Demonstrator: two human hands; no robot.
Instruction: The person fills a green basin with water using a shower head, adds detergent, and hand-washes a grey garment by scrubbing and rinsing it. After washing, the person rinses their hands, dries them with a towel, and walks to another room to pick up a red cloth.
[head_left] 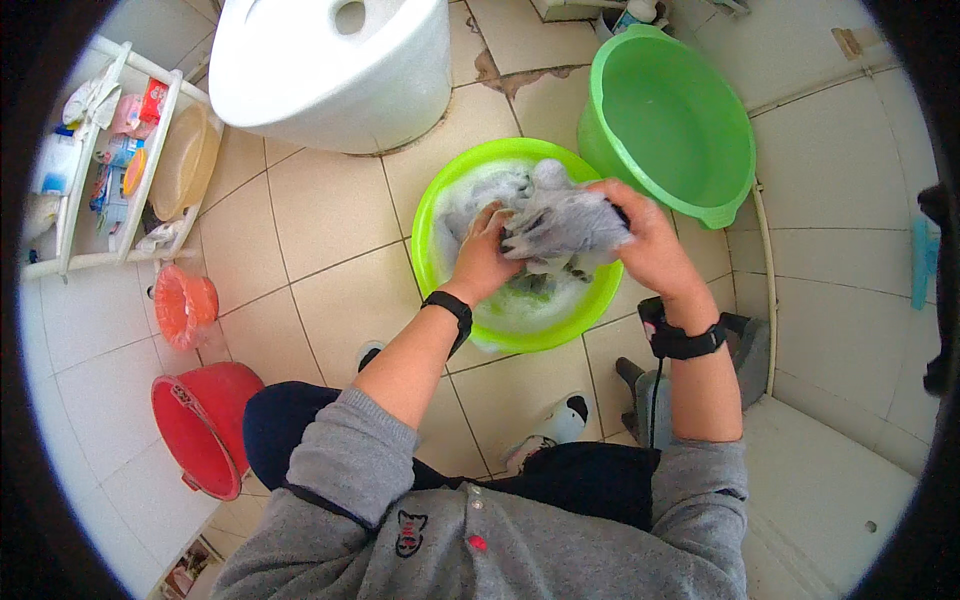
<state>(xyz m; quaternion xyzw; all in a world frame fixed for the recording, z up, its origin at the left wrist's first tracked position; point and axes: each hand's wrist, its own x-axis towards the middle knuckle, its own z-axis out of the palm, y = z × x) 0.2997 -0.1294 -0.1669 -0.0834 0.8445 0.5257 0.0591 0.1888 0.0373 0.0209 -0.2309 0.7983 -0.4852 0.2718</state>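
Note:
A soapy grey piece of cloth (572, 228), perhaps a garment, is bunched up over a lime-green basin (427, 268). My right hand (650, 240) grips its right end, fingers curled around it. On the other side, my left hand (487, 257) is closed on the left part of the cloth, some fingertips hidden in the folds. White suds (530, 312) cover the water below. More grey fabric (490, 190) lies in the foam at the basin's far left.
A larger green tub (670, 125) stands at the far right, close to the basin. Beyond to the left is a white toilet-like fixture (400, 100). Along the left wall are a white shelf rack (125, 170), a small orange bin (187, 305) and a red bucket (205, 420).

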